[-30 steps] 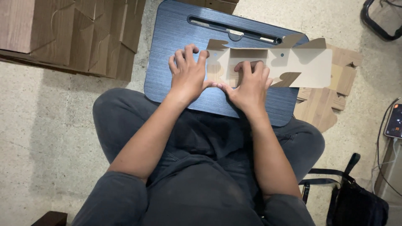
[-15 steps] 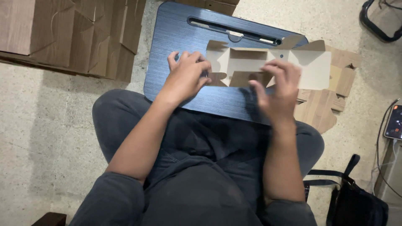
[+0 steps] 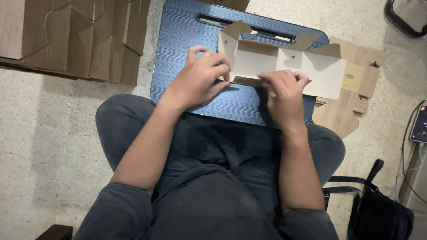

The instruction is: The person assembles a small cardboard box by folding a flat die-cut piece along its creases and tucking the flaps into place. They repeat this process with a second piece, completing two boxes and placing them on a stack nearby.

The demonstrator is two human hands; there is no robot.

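- Your lap board (image 3: 187, 66) at 12 o'clock is dark blue with fine streaks.
- The box blank (image 3: 284, 62) on it is pale cream inside, brown outside.
- Your trousers (image 3: 213, 146) are dark grey.

I see even, moderate overhead light, soft shadows beneath hands, sharp focus, possibly slight edge distortion, no glare.

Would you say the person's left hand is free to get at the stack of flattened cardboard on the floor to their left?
Probably yes: the stack of flattened cardboard lies on open floor with nothing between, but the left hand is busy pinching the half-folded box.
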